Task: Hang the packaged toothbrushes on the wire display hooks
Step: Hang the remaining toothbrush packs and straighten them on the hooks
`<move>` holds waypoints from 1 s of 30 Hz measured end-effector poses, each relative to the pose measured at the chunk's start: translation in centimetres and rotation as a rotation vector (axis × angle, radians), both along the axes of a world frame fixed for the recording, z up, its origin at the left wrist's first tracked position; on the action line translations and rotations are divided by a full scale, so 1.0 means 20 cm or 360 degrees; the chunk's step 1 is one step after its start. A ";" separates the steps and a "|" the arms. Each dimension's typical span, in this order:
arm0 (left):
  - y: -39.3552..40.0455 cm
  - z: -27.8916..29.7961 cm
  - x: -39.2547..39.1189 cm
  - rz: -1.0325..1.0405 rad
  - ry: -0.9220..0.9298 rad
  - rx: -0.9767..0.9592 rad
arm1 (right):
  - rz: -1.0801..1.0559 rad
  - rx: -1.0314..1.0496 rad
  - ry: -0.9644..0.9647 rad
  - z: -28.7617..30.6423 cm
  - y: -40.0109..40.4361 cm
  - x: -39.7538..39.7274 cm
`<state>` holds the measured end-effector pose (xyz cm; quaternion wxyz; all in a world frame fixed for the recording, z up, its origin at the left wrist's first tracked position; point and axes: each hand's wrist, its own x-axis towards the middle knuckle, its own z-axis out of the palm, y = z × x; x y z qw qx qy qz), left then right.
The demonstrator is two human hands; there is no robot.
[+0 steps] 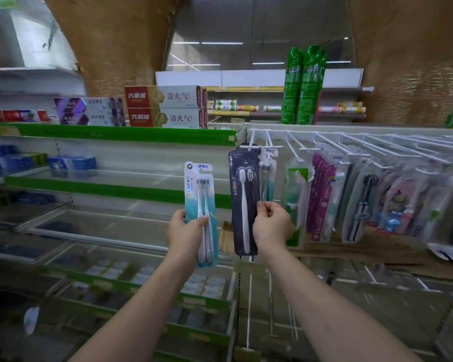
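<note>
up and to the left of the left hand, boxed toothpaste [165, 107] is stacked on a green-edged shelf [110, 133]. a teal toothbrush pack [200, 205] is held upright in the left hand [185, 231], the fingers wrapped round its lower half and the thumb laid across the front; its hang hole at the top is free, well short of any hook. just right of it, a dark toothbrush pack [243, 202] is pinched at its right edge by the curled fingers of the right hand [271, 226]. its top sits at the tip of a white wire hook [254, 146] above that hand; whether the hole is fully threaded cannot be told. further right of the right hand, more packs [351, 197] hang in rows. the packs are judged light, with stiff card backs and thin, slick blister fronts that could dent; they are best taken by the card edges low down, so that the hole stays clear and the card does not fold.
</note>
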<state>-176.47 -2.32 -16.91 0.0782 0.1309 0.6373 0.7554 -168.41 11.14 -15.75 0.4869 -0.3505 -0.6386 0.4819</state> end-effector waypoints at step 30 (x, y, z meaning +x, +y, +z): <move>0.19 -0.05 0.14 -0.0484 0.0244 -0.0150 | 0.0030 -0.0149 -0.0343 0.00 0.11 0.07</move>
